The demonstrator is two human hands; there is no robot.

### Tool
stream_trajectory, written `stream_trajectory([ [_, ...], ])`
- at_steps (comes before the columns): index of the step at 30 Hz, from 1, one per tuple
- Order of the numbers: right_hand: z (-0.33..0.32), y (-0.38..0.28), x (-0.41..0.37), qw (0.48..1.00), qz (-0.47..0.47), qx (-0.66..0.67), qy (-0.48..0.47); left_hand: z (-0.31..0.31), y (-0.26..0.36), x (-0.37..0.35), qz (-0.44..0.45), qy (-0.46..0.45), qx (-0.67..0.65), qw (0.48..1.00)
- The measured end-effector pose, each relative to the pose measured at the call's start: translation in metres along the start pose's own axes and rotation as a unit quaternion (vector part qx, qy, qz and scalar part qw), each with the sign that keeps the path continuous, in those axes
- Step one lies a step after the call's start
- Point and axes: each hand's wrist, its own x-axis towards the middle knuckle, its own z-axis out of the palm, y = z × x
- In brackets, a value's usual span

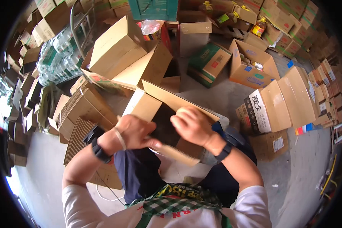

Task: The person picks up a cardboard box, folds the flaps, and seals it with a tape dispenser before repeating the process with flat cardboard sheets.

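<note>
Between the knees stands an open cardboard box (155, 91) with raised flaps and a dark inside. Over its left near corner, my left hand (135, 133) has curled fingers, its thumb pointing right beside the near flap (178, 154). My right hand (192, 123) is closed in a fist above the right part of the opening. Whatever either hand may hold is hidden, and both are slightly blurred. Each wrist wears a dark band.
Flattened cardboard (85, 108) is stacked at left. Large open boxes (117, 49) stand ahead. A green-and-brown carton (209, 62) and an open box with small items (252, 74) lie beyond. At right, a white-labelled open carton (260, 112) sits. Wrapped bottles (62, 57) fill a cart.
</note>
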Motion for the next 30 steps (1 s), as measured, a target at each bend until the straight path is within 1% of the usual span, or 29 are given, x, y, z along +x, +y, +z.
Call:
stream_trajectory([
  [2, -0.023, 0.016, 0.003, 0.992, -0.011, -0.028, 0.122, 0.015, -0.011, 0.023, -0.009, -0.002, 0.009, 1.000],
  [3, -0.041, 0.009, 0.008, 0.985, 0.106, -0.114, 0.067, 0.029, -0.016, 0.032, -0.002, 0.047, 0.002, 0.999],
  [4, -0.054, 0.002, 0.007, 0.954, 0.222, -0.199, 0.010, 0.041, -0.014, 0.036, 0.024, 0.148, -0.015, 0.989],
  [5, -0.051, 0.004, -0.007, 0.942, 0.272, -0.186, -0.069, 0.047, -0.013, 0.035, 0.056, 0.227, 0.008, 0.972],
  [6, -0.046, 0.004, -0.026, 0.934, 0.335, -0.021, -0.123, 0.048, -0.012, 0.033, 0.088, 0.303, 0.033, 0.948],
  [7, -0.050, -0.007, -0.027, 0.949, 0.295, 0.013, -0.113, 0.047, -0.010, 0.032, 0.086, 0.297, 0.031, 0.950],
  [8, -0.053, -0.021, -0.027, 0.960, 0.256, 0.049, -0.106, 0.044, -0.005, 0.029, 0.073, 0.342, 0.067, 0.934],
  [9, -0.044, -0.034, -0.036, 0.962, 0.224, 0.031, -0.154, 0.042, -0.001, 0.027, 0.059, 0.387, 0.104, 0.914],
  [10, -0.036, -0.047, -0.045, 0.959, 0.220, -0.009, -0.178, 0.042, 0.000, 0.028, -0.008, 0.341, 0.059, 0.938],
  [12, -0.038, -0.048, -0.052, 0.954, 0.243, 0.035, -0.175, 0.038, 0.000, 0.030, -0.102, 0.258, 0.115, 0.954],
  [14, -0.038, -0.036, -0.062, 0.955, 0.233, 0.130, -0.129, 0.053, -0.016, 0.030, -0.155, 0.204, 0.070, 0.964],
  [15, -0.030, -0.029, -0.075, 0.943, 0.253, 0.215, 0.001, 0.055, -0.015, 0.030, -0.152, 0.218, 0.069, 0.961],
  [16, -0.022, -0.026, -0.090, 0.907, 0.349, 0.215, 0.097, 0.056, -0.020, 0.030, -0.153, 0.218, 0.067, 0.962],
  [17, -0.011, -0.016, -0.101, 0.848, 0.445, 0.203, 0.202, 0.057, -0.027, 0.028, -0.126, 0.198, 0.027, 0.972],
  [18, 0.002, -0.003, -0.123, 0.809, 0.531, 0.149, 0.203, 0.057, -0.034, 0.026, -0.098, 0.180, -0.013, 0.979],
  [19, 0.032, 0.019, -0.173, 0.815, 0.562, 0.099, 0.105, 0.047, -0.037, 0.024, -0.079, 0.172, -0.030, 0.981],
  [20, 0.039, 0.031, -0.188, 0.816, 0.540, 0.123, -0.164, 0.043, -0.040, 0.025, -0.084, 0.178, -0.031, 0.980],
  [21, 0.069, 0.031, -0.218, 0.849, 0.499, 0.030, -0.172, 0.040, -0.043, 0.023, -0.082, 0.164, -0.065, 0.981],
  [22, 0.099, 0.031, -0.248, 0.868, 0.459, -0.070, -0.174, 0.038, -0.044, 0.021, -0.079, 0.148, -0.099, 0.981],
  [23, 0.099, 0.021, -0.236, 0.830, 0.525, -0.069, -0.175, 0.046, -0.046, 0.022, -0.064, 0.190, -0.123, 0.972],
  [24, 0.101, 0.022, -0.236, 0.803, 0.557, -0.072, -0.199, 0.050, -0.050, 0.023, -0.066, 0.191, -0.123, 0.972],
  [25, 0.103, 0.022, -0.236, 0.775, 0.586, -0.076, -0.225, 0.055, -0.053, 0.024, -0.052, 0.227, -0.074, 0.970],
  [26, 0.097, 0.026, -0.240, 0.774, 0.587, -0.076, -0.227, 0.059, -0.054, 0.025, -0.038, 0.263, -0.024, 0.964],
  [27, 0.086, 0.032, -0.232, 0.774, 0.599, -0.073, -0.190, 0.061, -0.055, 0.023, -0.022, 0.269, -0.067, 0.961],
  [28, 0.073, 0.037, -0.218, 0.775, 0.609, -0.071, -0.153, 0.060, -0.058, 0.023, -0.024, 0.274, -0.066, 0.959],
  [29, 0.054, 0.038, -0.199, 0.807, 0.586, -0.057, -0.046, 0.062, -0.059, 0.022, -0.019, 0.264, -0.102, 0.959],
  [30, 0.027, 0.037, -0.175, 0.811, 0.579, 0.041, 0.067, 0.064, -0.059, 0.022, -0.012, 0.251, -0.139, 0.958],
])
